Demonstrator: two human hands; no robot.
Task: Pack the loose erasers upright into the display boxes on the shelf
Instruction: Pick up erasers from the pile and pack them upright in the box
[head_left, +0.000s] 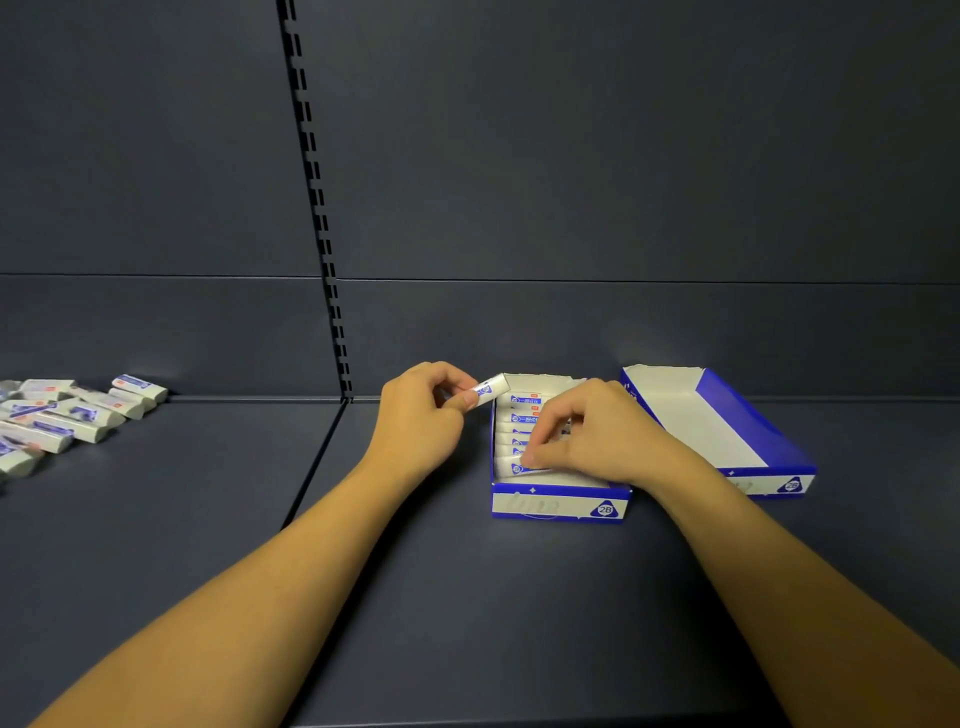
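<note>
Erasers (522, 415) half filled the near box (561, 506) under my right hand's (597, 436) pinching fingertips, my left hand (423, 410) pinched another eraser (488, 388), while the pile (67, 415) and second box (748, 436) waited.

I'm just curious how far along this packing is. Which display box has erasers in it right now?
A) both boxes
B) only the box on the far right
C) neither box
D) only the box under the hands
D: the nearer display box shows a row of erasers inside, while the right display box shows only its bare white floor.
</note>
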